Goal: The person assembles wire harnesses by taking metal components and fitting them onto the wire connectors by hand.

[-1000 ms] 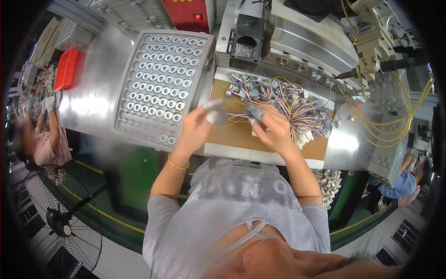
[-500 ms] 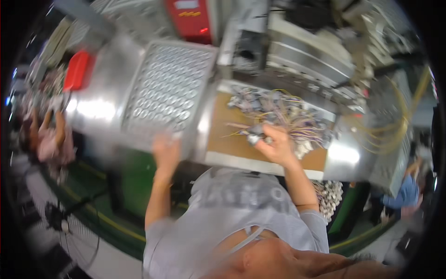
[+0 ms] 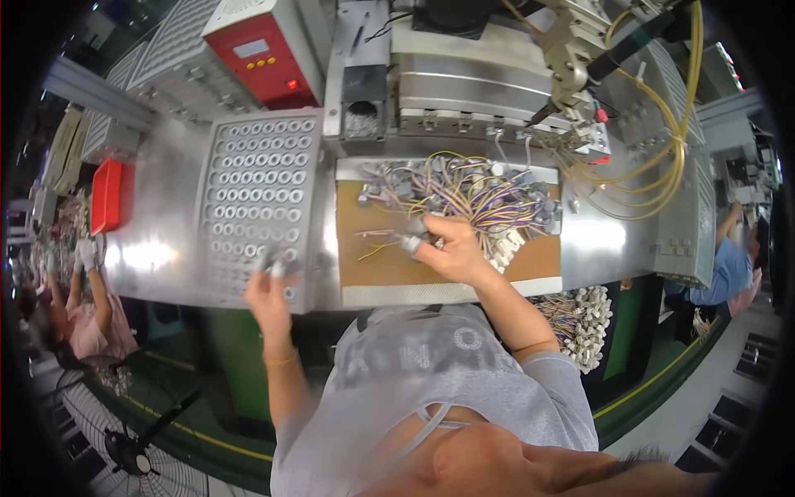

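My left hand (image 3: 269,300) reaches over the near rows of a grey tray (image 3: 306,199) that holds rows of round, ring-like metal parts (image 3: 257,178). Grey covers sit on its fingertips, which are blurred, so whether they grip a part I cannot tell. Above a brown board (image 3: 364,269), my right hand (image 3: 454,251) pinches with covered thumb and finger. Thin wires (image 3: 377,235) stick out to the left from this pinch; the part they belong to is hidden by the fingers. Just beyond lies a heap of wired grey parts (image 3: 472,195) with white connectors (image 3: 503,248).
Behind the tray stands a red-fronted box (image 3: 261,58) with buttons. A metal fixture (image 3: 472,83) runs along the back, yellow hoses (image 3: 675,157) hang at right. A red bin (image 3: 108,196) stands left. Other people (image 3: 87,315) work at both sides; a fan (image 3: 137,451) stands lower left.
The whole view has shifted and sharpened. My left hand has moved forward from the tray's near edge to over its near rows. My right hand stays above the board, still pinching.
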Demonstrator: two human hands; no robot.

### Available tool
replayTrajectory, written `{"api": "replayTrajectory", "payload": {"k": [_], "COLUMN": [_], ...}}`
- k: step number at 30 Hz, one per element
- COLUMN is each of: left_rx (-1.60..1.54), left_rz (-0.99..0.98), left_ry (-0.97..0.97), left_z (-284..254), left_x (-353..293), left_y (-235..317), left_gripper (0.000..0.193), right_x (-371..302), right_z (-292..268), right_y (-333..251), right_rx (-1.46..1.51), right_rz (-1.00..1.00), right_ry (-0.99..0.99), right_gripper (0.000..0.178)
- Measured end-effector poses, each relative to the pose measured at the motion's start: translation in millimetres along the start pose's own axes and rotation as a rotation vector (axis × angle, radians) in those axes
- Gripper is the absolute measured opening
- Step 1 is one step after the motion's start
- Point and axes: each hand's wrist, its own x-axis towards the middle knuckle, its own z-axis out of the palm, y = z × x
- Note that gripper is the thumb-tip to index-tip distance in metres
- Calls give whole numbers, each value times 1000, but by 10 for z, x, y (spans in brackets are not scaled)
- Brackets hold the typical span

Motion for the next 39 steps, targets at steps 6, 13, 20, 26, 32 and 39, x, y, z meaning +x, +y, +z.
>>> {"api": "replayTrajectory", "payload": {"k": [6, 13, 20, 26, 32, 39], "left_rx": [-484, -439, -487, -256, -285, -349], "left_rz": [-105, -84, -53, 231, 101, 4], "left_ry": [-493, -613, -661, -599, -633, -654], "left_z": [873, 980, 1004, 1023, 995, 1006], "left_x": [-49, -52, -68, -69, -113, -122], "left_y": [306, 368, 387, 388, 405, 414], "left_gripper": [34, 35, 37, 37, 39, 41], "right_x": [4, -55, -22, 31, 44, 13], "right_z": [1, 19, 5, -107, -180, -171], "right_y": [59, 143, 107, -5, -60, -69], "right_rx": [14, 219, 128, -75, -135, -107], "right_rz": [48, 125, 91, -126, -203, -164], "right_ry": [47, 57, 52, 50, 39, 35], "right_gripper": [4, 5, 6, 13, 13, 14]}}
